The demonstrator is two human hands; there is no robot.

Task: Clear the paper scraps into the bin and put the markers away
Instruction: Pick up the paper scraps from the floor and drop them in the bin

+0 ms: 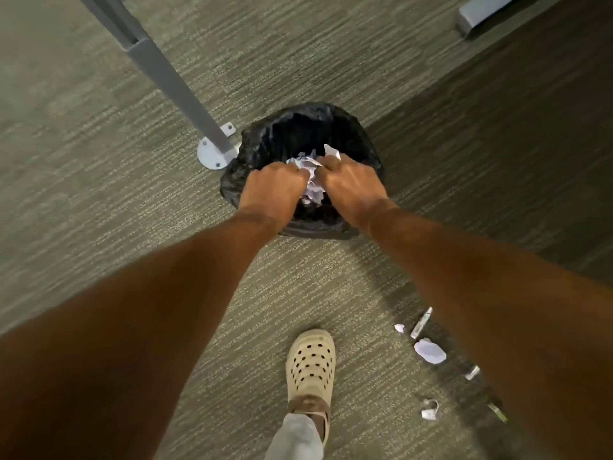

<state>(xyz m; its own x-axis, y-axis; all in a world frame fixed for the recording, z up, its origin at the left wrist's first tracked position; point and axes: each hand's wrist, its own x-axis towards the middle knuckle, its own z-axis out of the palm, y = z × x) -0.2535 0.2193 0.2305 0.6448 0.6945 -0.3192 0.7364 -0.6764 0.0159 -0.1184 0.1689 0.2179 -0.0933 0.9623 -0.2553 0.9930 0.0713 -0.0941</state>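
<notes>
Head cam: both hands over the bin (361, 134), black liner, on the carpet by a grey post (172, 84); left hand (272, 190) and right hand (351, 187) pinched narrow on a wad of paper scraps (310, 179), right above the opening; best move imo: lower past the rim, then let go so nothing flutters out; 3 scraps (429, 350) and approx 3 markers (420, 323) lie on the floor near the beige clog (311, 363).

Grey-green carpet (99, 161), grey metal table leg (172, 81) on bolted foot plate (212, 154), beige perforated clog (311, 363)
</notes>
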